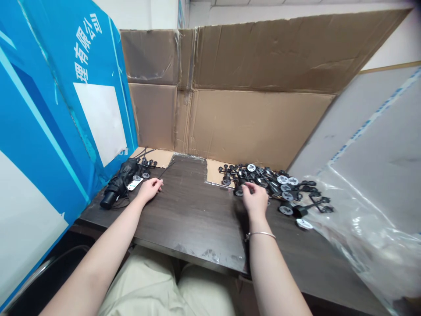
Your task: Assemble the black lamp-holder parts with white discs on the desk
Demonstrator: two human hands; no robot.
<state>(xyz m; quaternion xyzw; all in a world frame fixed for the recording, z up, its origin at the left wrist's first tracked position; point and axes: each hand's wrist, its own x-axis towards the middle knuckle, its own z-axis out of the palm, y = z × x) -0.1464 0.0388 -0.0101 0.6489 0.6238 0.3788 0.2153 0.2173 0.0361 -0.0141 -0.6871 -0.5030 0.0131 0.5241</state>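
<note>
On the dark table (pixel 184 210), my left hand (pixel 150 189) is closed round the end of a thin black stick (pixel 167 169) that points up and to the right. Just left of that hand lie a folded black umbrella (pixel 120 182) with a white tag (pixel 134 183) and a few small black parts with round ends (pixel 146 174). My right hand (pixel 255 196) is at the near left edge of a pile of black parts with round silver ends (pixel 287 195). Its thumb and fingers are closed on a black part with a round end (pixel 239 191).
A cardboard wall (pixel 256 127) stands behind the table. Blue printed board (pixel 66 114) rises on the left. Clear plastic sheeting (pixel 358 224) hangs over the right side. A loose white disc (pixel 304 224) lies near the pile.
</note>
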